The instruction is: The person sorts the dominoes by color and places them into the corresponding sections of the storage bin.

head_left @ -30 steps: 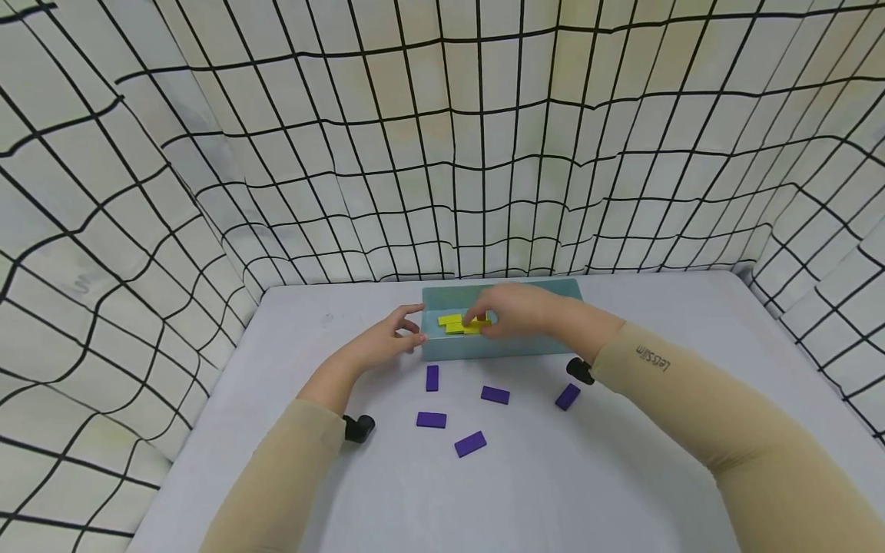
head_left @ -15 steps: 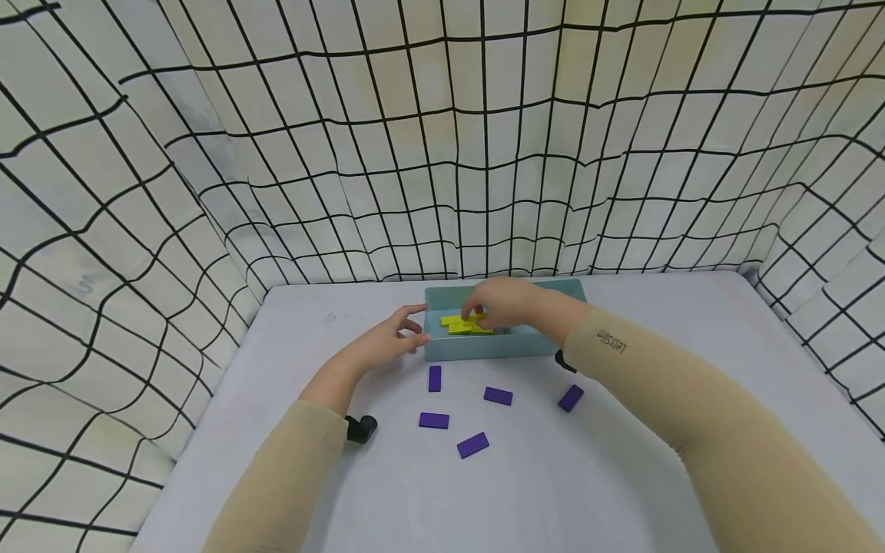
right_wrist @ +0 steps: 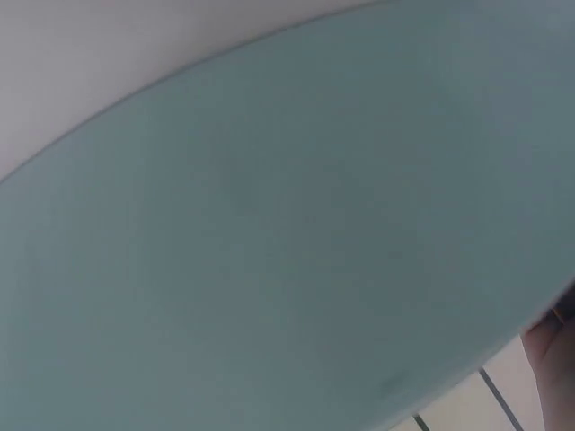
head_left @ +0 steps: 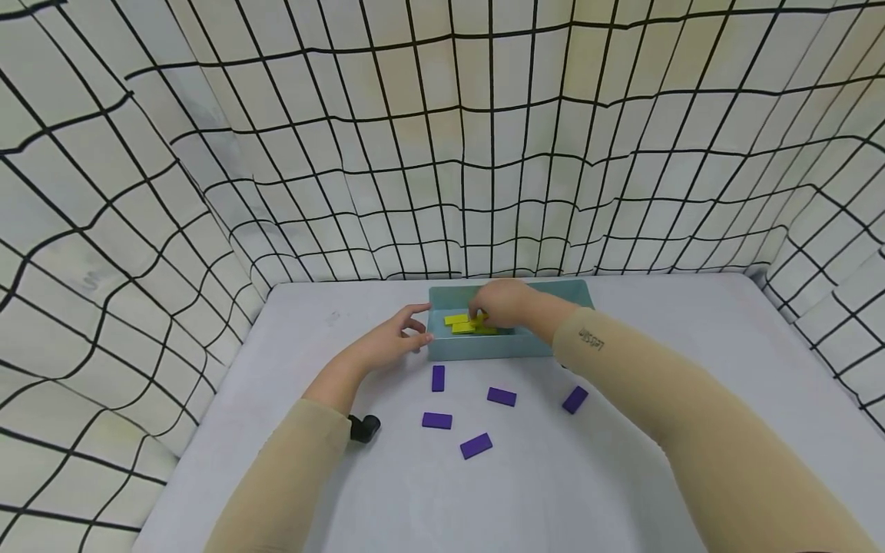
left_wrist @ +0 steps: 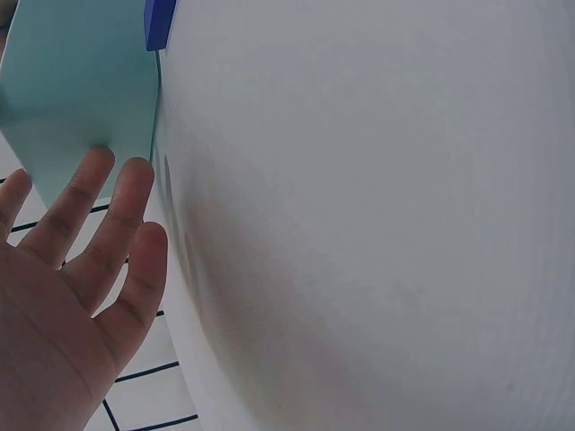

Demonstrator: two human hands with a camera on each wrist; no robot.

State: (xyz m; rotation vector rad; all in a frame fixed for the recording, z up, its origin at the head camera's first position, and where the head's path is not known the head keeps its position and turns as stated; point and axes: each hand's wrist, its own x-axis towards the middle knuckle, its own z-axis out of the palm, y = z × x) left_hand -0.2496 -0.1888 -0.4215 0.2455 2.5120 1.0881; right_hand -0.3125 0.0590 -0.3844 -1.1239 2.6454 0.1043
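Observation:
A teal rectangular box (head_left: 508, 349) stands at the back of the table, with several flat yellow blocks (head_left: 462, 327) heaped in its left half. My right hand (head_left: 503, 303) reaches into it from above, fingers bent down, pinching a yellow block at the heap; the thumb side is partly hidden. In the right wrist view the box wall (right_wrist: 287, 215) fills most of the picture, and only a bit of the hand shows at the lower right edge. My left hand (head_left: 390, 338) is at the box's left end, its extended fingers (left_wrist: 130, 189) right at the wall.
Several purple blocks (head_left: 437, 421) lie scattered on the white table (head_left: 553, 491) in front of the box. Black netting (head_left: 491, 165) over pale walls rises behind the table and along both sides. A black wrist device (head_left: 364, 428) sits at the left sleeve.
My right forearm has shifted left, while the right hand stays over the yellow blocks. The left hand keeps its place at the box's end. The whole view has drifted slightly.

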